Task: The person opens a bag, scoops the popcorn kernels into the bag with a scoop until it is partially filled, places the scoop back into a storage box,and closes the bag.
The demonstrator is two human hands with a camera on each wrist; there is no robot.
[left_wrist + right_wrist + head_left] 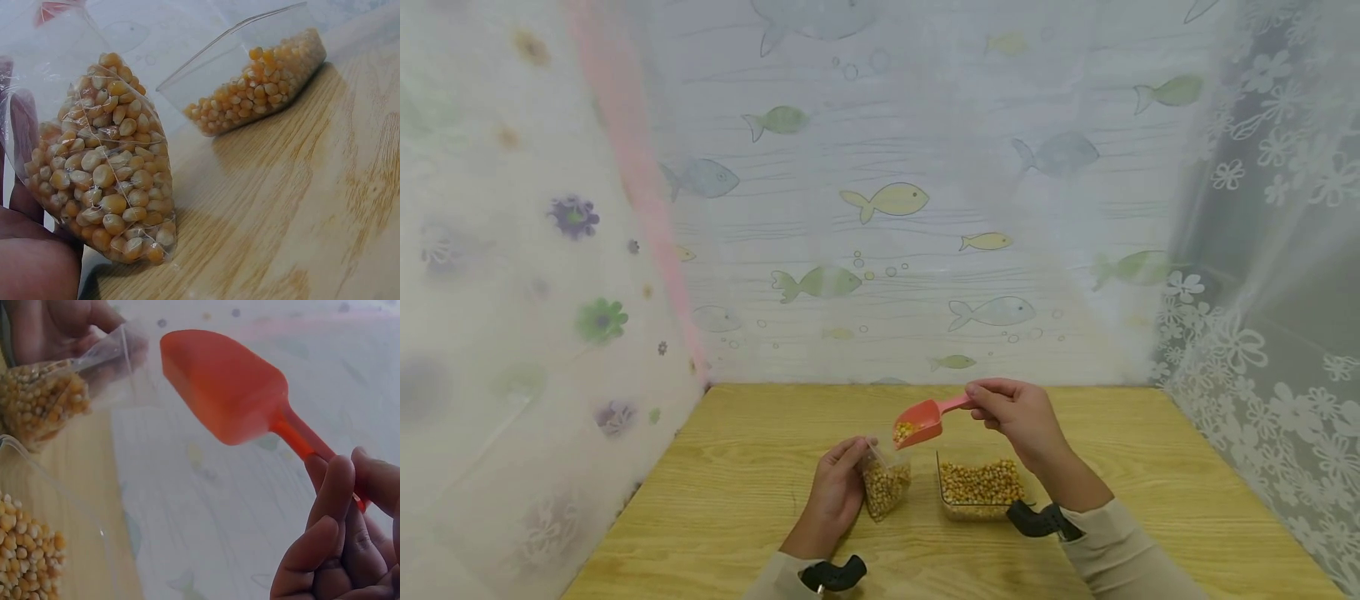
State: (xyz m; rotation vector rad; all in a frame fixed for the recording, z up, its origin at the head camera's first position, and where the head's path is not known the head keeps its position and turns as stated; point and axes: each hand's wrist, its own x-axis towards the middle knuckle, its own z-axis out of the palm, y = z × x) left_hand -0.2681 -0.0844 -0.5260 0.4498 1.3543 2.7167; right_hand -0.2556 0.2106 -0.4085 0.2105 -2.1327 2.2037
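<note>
Between its thumb and fingers, my left hand point(837, 492) pinches the top edge of a clear plastic bag point(886, 487). Corn kernels point(112, 181) fill much of this bag in the left wrist view. My right hand point(1018, 417) grips the handle of a red scoop point(920, 422), held in the air just above and to the right of the bag's mouth. Some kernels lie near the scoop's front lip. The right wrist view shows only the scoop's outer side point(219, 387). Below the right hand stands a clear container point(977, 512) of loose corn kernels point(981, 482).
The wooden table point(760, 417) carries the container to the right of the bag. Behind it hangs a curtain point(895, 275) with printed fish. Flower-patterned sheets point(535, 333) close off the left and right sides. Dark straps point(835, 573) sit around both wrists.
</note>
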